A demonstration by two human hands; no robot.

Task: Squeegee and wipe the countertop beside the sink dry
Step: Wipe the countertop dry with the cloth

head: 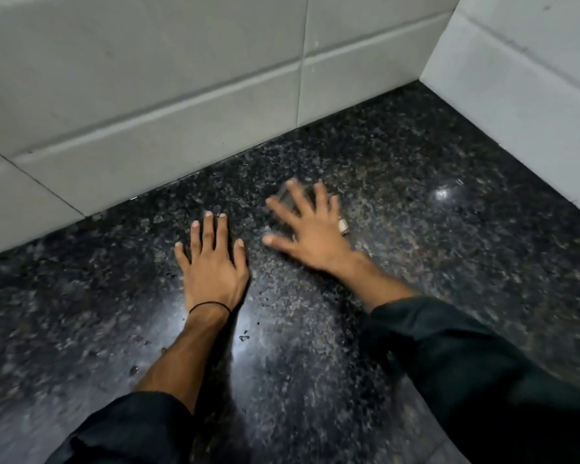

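Observation:
The black speckled granite countertop (416, 269) fills the view. My left hand (211, 266) lies flat on it, fingers apart, holding nothing; a thin black band circles its wrist. To its right, my right hand (310, 229) is blurred and pressed palm-down with spread fingers on a dark cloth (290, 200). The cloth is mostly hidden under the hand, with a small white tag (343, 226) showing at the little-finger side. A few water droplets (244, 337) sit near my left forearm. No squeegee or sink is in view.
A grey tiled wall (168, 105) runs along the back of the counter. A white tiled side wall (523, 82) closes the right, forming a corner at the upper right. Light glare (444, 194) reflects off the stone there.

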